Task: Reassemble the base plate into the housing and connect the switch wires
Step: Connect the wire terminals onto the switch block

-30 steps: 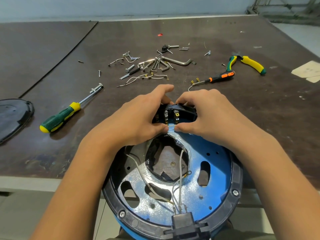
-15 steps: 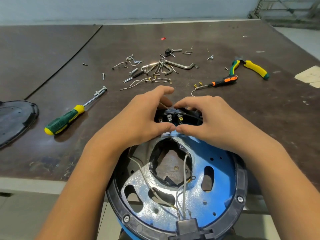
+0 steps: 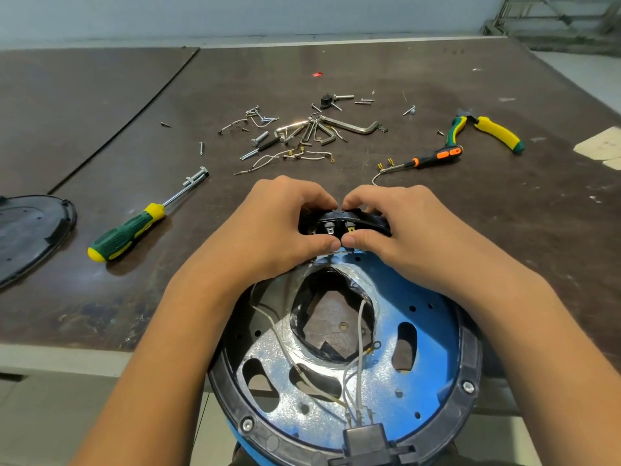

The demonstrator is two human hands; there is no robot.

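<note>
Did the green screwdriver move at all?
No. The green screwdriver still lies with its tip by the bolt, same as before; only the camera shifted.

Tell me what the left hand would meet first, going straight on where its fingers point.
Probably the right hand; the left hand grips the same black switch block, thumb tips almost touching.

Blue housing (image 3: 433, 334), black rim (image 3: 470, 364), white wires (image 3: 361, 331).
</note>
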